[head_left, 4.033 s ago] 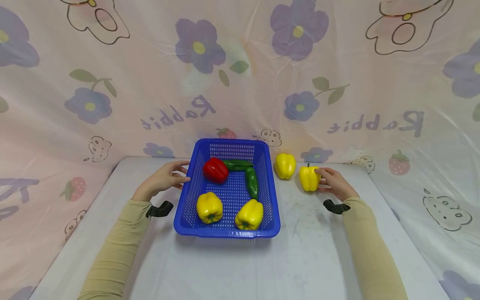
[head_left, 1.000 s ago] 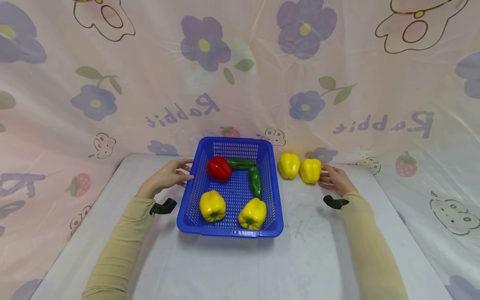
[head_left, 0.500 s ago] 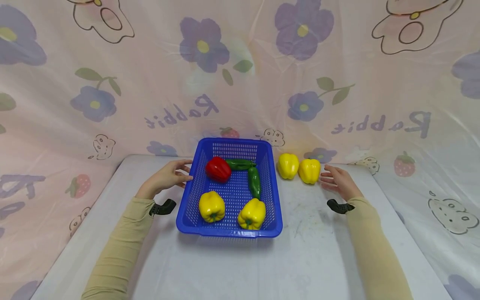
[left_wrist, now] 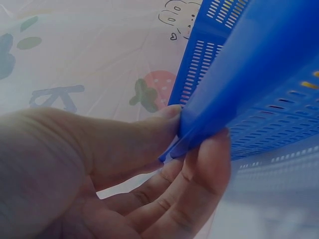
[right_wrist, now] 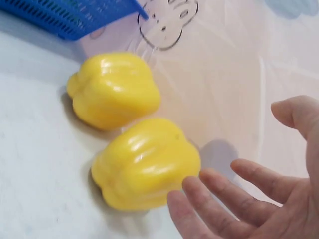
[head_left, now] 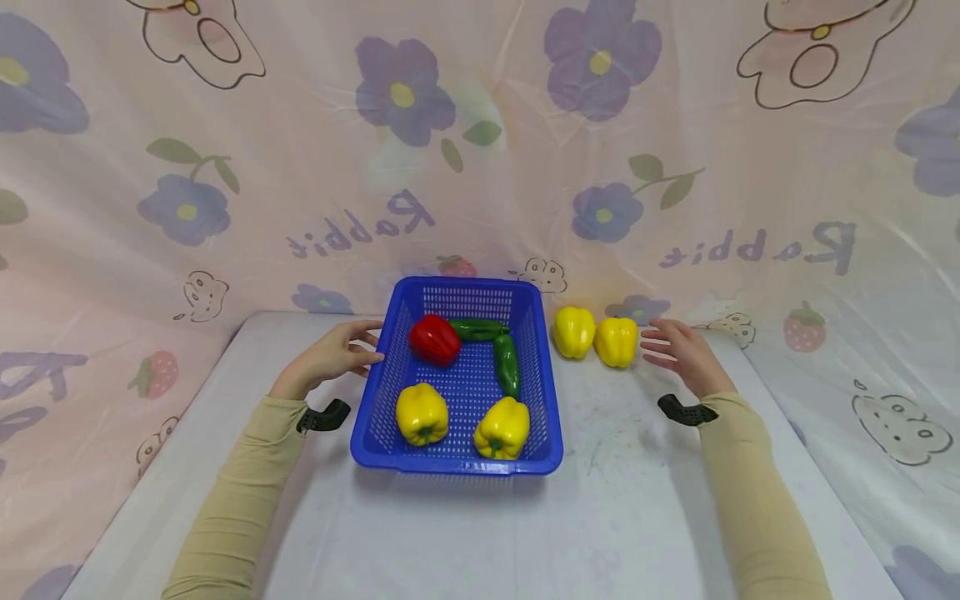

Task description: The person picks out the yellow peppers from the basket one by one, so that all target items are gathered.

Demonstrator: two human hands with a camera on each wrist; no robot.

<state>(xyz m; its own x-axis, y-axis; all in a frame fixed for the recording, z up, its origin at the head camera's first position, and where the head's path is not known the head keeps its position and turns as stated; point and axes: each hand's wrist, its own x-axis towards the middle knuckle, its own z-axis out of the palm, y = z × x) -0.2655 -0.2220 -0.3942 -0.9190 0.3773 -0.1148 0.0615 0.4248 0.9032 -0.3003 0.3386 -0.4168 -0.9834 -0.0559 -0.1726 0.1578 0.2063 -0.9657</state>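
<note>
My left hand (head_left: 330,360) holds the left rim of a blue plastic basket (head_left: 456,468). In the left wrist view the thumb (left_wrist: 144,132) lies against the rim, and the fingers curl beneath it. Inside the basket are a red bell pepper (head_left: 435,340), two green chili peppers (head_left: 507,367) and two yellow bell peppers (head_left: 422,414). To the basket's right, two more yellow bell peppers (head_left: 617,342) sit side by side on the table. Just right of the outer one is my right hand (head_left: 684,354), fingers spread and holding nothing; in the right wrist view its fingertips overlap that pepper's edge.
A white-covered table (head_left: 480,533) carries everything. Behind it hangs a pale curtain (head_left: 495,217) printed with flowers and rabbits. Black camera mounts (head_left: 686,411) sit on both wrists.
The right hand slid the outer yellow bell pepper back, next to the other one, then let go and drew slightly away to the right. The left hand stays on the basket rim.
</note>
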